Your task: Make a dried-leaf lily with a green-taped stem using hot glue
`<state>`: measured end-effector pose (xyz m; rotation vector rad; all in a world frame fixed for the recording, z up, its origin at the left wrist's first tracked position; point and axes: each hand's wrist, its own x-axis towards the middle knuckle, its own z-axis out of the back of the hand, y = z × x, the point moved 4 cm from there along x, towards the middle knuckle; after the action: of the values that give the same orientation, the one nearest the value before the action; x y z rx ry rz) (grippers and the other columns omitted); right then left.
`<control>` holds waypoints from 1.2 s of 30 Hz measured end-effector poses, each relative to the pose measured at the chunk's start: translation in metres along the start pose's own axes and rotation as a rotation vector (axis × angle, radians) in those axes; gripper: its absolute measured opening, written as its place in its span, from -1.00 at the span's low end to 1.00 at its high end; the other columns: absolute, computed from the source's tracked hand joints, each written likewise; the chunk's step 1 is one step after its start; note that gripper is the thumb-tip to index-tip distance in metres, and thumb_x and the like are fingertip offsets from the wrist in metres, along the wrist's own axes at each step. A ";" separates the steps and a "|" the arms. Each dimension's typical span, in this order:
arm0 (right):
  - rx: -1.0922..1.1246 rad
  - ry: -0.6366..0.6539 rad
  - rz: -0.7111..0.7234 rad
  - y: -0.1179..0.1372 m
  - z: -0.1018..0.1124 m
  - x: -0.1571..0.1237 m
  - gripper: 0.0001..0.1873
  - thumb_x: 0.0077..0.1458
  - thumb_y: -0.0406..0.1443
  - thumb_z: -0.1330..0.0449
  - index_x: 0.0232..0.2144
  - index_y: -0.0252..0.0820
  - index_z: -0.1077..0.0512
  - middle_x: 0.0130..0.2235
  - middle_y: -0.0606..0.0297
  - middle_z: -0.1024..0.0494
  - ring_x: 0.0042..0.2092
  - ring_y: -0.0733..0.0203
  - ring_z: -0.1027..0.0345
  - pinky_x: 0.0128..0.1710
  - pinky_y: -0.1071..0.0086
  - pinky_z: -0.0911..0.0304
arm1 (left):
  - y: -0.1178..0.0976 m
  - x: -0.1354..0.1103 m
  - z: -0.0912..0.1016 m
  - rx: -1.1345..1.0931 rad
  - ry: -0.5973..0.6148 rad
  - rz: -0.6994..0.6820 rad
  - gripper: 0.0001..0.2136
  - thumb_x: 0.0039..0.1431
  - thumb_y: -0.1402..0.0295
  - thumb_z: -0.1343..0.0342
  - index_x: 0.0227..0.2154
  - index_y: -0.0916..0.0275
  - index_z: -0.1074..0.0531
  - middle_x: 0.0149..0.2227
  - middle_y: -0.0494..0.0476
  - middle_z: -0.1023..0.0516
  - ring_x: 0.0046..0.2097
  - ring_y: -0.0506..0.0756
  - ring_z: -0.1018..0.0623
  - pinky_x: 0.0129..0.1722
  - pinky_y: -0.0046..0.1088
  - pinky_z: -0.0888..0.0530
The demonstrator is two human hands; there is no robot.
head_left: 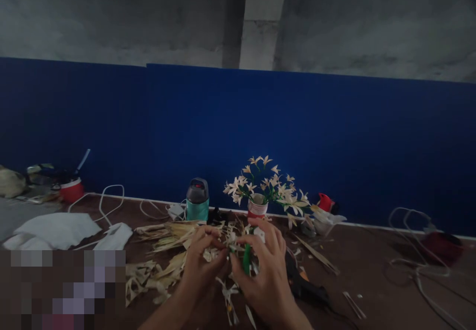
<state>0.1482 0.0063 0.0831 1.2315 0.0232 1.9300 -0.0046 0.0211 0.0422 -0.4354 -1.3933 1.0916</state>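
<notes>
Both my hands meet low in the middle of the head view, fingertips close together around a small pale husk flower [232,241]. Thumb and fingers of my left hand [203,258] are pinched at its left side. My right hand [266,263] curls in from the other side, its thumb and forefinger at the flower; the exact grip is partly hidden. A green strip or tape [246,259] shows beneath my right fingers. Dried husks [174,236] lie spread behind and left of my hands. Loose pale petals [228,298] lie below them.
Behind my hands, a red and white cup [257,206] holds several pale flowers [275,186]. A teal container [198,208] stands left of it. To the right lie a black corded tool [310,293] and thin sticks [354,305]. White cloth or plastic [55,228] lies left, before a blue partition [186,122].
</notes>
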 end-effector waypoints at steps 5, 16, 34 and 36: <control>-0.156 -0.101 0.091 0.010 -0.013 -0.012 -0.88 -0.06 -0.43 -0.14 -0.53 -0.11 -0.38 -0.04 0.22 -0.28 0.01 -0.03 -0.10 -0.05 0.08 0.03 | -0.004 -0.006 0.000 0.057 -0.001 -0.029 -0.91 -0.10 0.41 -0.14 -0.64 0.22 -0.41 -0.36 0.10 -0.38 -0.23 0.14 -0.39 -0.18 -0.35 -0.29; 0.734 0.034 -0.662 -0.040 -0.022 -0.005 -0.79 -0.02 -0.17 -0.15 -0.34 -0.17 -0.40 -0.32 0.24 -0.43 -0.23 0.11 -0.29 -0.22 0.29 -0.19 | 0.038 -0.008 -0.017 -0.793 0.097 0.688 -0.77 -0.28 0.31 -0.32 -0.54 0.27 -0.41 -0.57 -0.05 -0.42 -0.50 -0.02 -0.41 -0.40 -0.51 -0.33; 1.366 0.560 -0.657 -0.012 -0.035 -0.008 -0.80 -0.32 -0.22 -0.39 -0.58 -0.21 -0.52 0.02 0.16 -0.37 -0.06 0.03 -0.32 -0.16 0.28 -0.21 | 0.000 -0.035 -0.032 -1.200 0.654 0.853 -0.84 -0.25 0.48 -0.24 -0.49 0.33 -0.47 -0.46 0.13 -0.49 -0.37 0.07 -0.48 -0.29 -0.38 -0.34; 1.383 0.547 -0.659 -0.013 -0.039 -0.010 -0.80 -0.34 -0.23 -0.40 -0.60 -0.22 -0.51 0.01 0.15 -0.37 -0.07 0.02 -0.33 -0.20 0.28 -0.22 | -0.002 -0.033 -0.031 -1.128 0.663 0.831 -0.82 -0.28 0.45 -0.24 -0.49 0.33 -0.47 -0.48 0.12 -0.47 -0.40 0.06 -0.46 -0.31 -0.38 -0.34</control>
<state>0.1289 0.0238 0.0503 1.1199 2.0227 1.4489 0.0306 0.0039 0.0193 -2.1170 -1.0871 0.5295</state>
